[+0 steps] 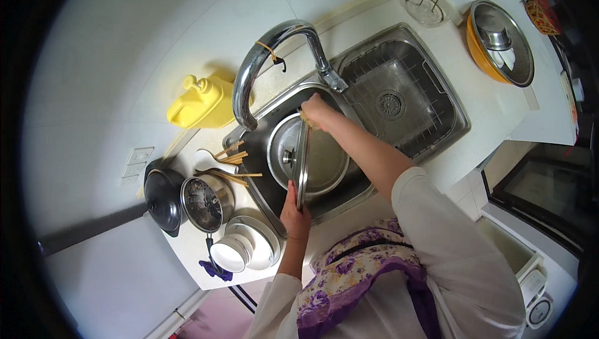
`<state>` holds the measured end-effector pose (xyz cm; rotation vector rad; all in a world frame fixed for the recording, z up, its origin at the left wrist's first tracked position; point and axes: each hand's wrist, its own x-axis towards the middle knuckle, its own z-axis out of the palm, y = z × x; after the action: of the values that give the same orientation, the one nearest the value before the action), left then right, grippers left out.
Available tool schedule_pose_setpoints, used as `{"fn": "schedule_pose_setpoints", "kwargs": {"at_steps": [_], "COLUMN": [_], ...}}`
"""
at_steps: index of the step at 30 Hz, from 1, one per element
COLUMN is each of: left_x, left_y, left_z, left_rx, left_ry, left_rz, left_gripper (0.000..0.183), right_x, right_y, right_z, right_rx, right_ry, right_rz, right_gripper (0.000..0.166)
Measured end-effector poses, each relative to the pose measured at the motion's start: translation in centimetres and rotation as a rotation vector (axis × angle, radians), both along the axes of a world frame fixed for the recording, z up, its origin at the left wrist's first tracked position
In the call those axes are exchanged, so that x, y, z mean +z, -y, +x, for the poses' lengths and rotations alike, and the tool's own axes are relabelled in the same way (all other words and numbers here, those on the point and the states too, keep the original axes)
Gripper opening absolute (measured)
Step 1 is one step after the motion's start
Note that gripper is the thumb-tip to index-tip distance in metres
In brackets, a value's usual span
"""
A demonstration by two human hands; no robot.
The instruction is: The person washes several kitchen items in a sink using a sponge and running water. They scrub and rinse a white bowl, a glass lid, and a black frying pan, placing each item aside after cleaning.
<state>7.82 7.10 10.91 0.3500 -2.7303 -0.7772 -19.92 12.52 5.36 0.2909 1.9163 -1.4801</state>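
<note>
My left hand grips the lower rim of a metal pot lid, which stands nearly on edge with its knob facing left. At the lid's upper rim, my right hand presses a tan scrubbing pad, mostly hidden under the fingers. Below the lid, a wide round metal pan sits in the left sink bowl; the lid covers part of it. A chrome faucet arches over the sink, its spout near the divider.
Left of the sink are chopsticks, a white spoon, a steamer pot, a black lidded pot and stacked bowls. A yellow jug stands behind. The right bowl holds a wire rack; a colander is far right.
</note>
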Motion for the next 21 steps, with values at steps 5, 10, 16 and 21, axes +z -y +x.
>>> {"fn": "schedule_pose_setpoints", "kwargs": {"at_steps": [5, 10, 16, 21], "left_x": [3.9, 5.6, 5.5, 4.7], "left_y": [-0.2, 0.0, 2.6, 2.8], "left_z": [-3.8, -6.4, -3.9, -2.9], "left_rx": [0.016, 0.096, 0.333, 0.416], "left_ry": [-0.047, -0.054, 0.007, -0.012], "left_rz": [-0.036, 0.056, 0.071, -0.041], "left_gripper": [0.051, 0.05, 0.042, 0.039], "right_x": [7.8, 5.6, -6.3, -14.3], "right_y": [0.9, 1.2, -2.4, -1.7], "right_z": [9.8, 10.3, 9.6, 12.2], "right_rx": [0.205, 0.095, 0.017, 0.532], "right_ry": [-0.341, -0.435, -0.421, -0.574], "right_rz": [0.126, -0.198, 0.117, 0.602], "right_gripper": [0.067, 0.066, 0.05, 0.029]}}
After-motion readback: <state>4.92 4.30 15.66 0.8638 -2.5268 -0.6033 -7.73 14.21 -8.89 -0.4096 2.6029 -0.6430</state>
